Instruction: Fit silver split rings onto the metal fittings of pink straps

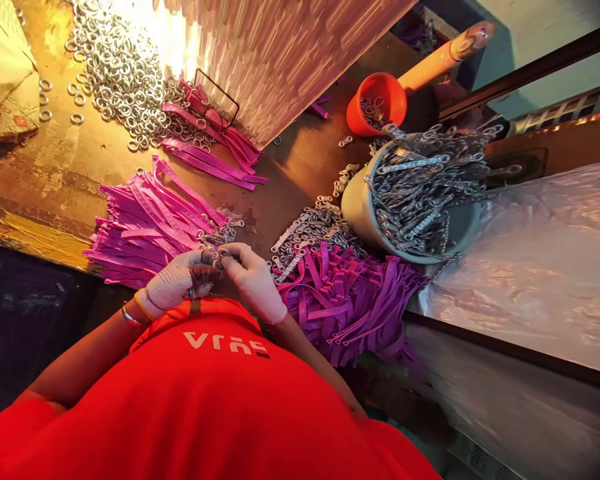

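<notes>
Both my hands wear white gloves and meet at the table's front edge, close to my body. My left hand (177, 280) has its fingers closed on small metal pieces (219, 256). Against it, my right hand (253, 277) pinches at the same pieces; their exact shape is partly hidden by the fingers. Just beyond my left hand lies a pile of pink straps (145, 220), with a few metal links at its right end. Purple straps (340, 300) are heaped to the right of my right hand, beside a pile of metal links (315, 230).
Loose metal rings (125, 73) spread over the table (70, 173) at the back left. A grey bucket (357, 203) full of metal links stands right of centre, with a red cup (395, 100) behind it. A paper bag (5, 73) sits at the far left.
</notes>
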Tool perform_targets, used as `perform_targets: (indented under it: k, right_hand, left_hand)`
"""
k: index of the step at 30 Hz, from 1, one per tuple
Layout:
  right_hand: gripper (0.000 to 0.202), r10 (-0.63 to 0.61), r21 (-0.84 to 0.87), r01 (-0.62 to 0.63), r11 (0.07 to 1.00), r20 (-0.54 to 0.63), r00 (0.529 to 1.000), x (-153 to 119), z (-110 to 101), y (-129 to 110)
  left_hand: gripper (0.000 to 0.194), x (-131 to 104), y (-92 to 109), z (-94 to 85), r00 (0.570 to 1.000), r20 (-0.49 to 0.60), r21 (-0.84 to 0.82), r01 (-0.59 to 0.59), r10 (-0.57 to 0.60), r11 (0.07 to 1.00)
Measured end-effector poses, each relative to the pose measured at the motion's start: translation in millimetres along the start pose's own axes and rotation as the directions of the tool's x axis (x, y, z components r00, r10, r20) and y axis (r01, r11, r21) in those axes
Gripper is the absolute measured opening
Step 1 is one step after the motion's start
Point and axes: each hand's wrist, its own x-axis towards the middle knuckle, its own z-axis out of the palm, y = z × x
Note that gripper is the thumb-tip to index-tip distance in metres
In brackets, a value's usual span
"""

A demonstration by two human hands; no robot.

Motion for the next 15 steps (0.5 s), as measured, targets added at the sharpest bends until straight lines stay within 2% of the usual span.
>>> perform_targets:
  k: [2, 4, 7, 10, 12, 15]
  right_hand:
    - [0.026, -0.004, -0.001, 0.004, 1.000, -0.056, 0.998, -3.4, 2.4, 3.6]
    - [0.025, -0.007, -0.009, 0.006, 1.000, -0.060, 0.998, -6.0, 4.0, 4.9]
    - [0.025, -0.054, -0.071, 0.055, 0.996, 0.015, 0.998, -6.8, 4.0, 3.9]
    - [0.025, -0.167, -0.213, 0.200, 0.957, 0.162, 0.973, -2.8, 3.4, 1.5]
    - [0.025, -0.186, -0.352, 0.252, 0.901, 0.211, 0.960, 2.1, 3.7, -0.3]
    - [0.030, -0.235, -0.589, 0.293, 0.753, 0.175, 0.956, 10.6, 4.7, -2.0]
  left_hand:
    - [0.030, -2.8, -7.3, 1.7, 0.992, 0.003, 0.083, -0.129, 0.130, 0.988]
    - [0.029, -5.2, -12.8, 2.8, 0.983, -0.036, 0.138, -0.172, 0.179, 0.975]
    - [0.029, -8.2, -14.8, 4.0, 0.982, -0.093, 0.159, -0.147, 0.163, 0.976]
    - [0.029, -8.6, -10.6, 6.0, 0.979, -0.143, 0.118, -0.129, 0.146, 0.985]
    - [0.030, -6.7, -5.5, 7.1, 0.981, -0.167, 0.051, -0.095, 0.103, 0.994]
    - [0.029, -0.9, 4.6, 7.3, 0.987, -0.158, -0.087, -0.034, 0.020, 0.996]
